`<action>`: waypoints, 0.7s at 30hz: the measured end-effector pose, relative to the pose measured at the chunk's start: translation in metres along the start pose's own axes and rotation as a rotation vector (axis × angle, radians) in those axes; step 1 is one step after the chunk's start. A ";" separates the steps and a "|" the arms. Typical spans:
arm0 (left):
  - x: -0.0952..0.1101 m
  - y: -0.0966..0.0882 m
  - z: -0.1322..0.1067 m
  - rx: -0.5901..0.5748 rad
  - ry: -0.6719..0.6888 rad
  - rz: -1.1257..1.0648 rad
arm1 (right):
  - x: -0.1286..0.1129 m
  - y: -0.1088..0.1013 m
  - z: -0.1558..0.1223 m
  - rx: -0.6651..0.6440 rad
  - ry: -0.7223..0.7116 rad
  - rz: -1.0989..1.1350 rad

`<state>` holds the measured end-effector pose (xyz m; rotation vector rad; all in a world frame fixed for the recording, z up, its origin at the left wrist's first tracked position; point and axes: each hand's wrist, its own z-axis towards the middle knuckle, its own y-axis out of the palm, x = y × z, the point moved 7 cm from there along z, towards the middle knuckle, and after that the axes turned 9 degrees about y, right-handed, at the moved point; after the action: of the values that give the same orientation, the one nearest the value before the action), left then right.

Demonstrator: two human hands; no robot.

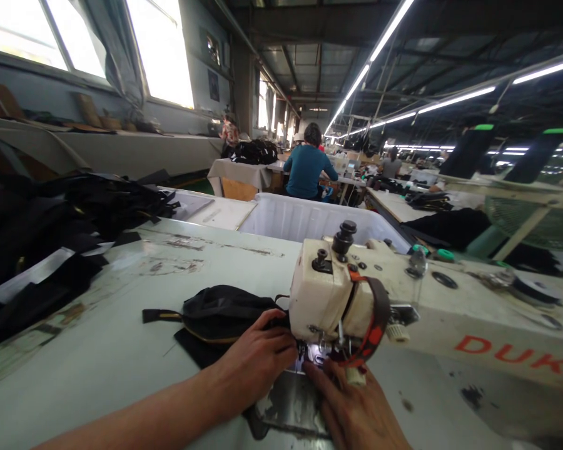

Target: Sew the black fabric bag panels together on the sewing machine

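A small black fabric pouch (223, 309) with a zipper tape sticking out to its left lies on the pale table under the head of a white sewing machine (338, 290). My left hand (258, 359) rests on the pouch's near edge, fingers curled and pressing the cloth toward the needle. My right hand (351, 406) lies in front of the needle area, fingers flat on the metal plate (286, 400), fingertips at the lit presser foot. What sits directly under the needle is hidden by the fingers.
A heap of black fabric pieces (51, 237) covers the table's left side. A white plastic bin (309, 219) stands behind the machine. A person in a blue top (308, 165) sits with their back to me further off, among other work tables.
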<state>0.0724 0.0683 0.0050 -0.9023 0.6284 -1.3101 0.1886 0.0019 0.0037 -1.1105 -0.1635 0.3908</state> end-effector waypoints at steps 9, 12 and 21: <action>-0.005 0.004 -0.001 -0.036 -0.022 -0.015 | 0.000 -0.002 -0.001 -0.002 0.013 0.013; -0.005 0.005 -0.001 -0.033 -0.021 -0.026 | 0.002 -0.001 -0.003 0.021 0.034 0.025; -0.013 -0.053 -0.018 -0.115 -0.166 -0.020 | 0.002 -0.001 -0.007 -0.022 0.043 0.090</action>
<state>0.0262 0.0767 0.0390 -1.1020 0.5697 -1.2118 0.1925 -0.0036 0.0011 -1.1501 -0.0805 0.4455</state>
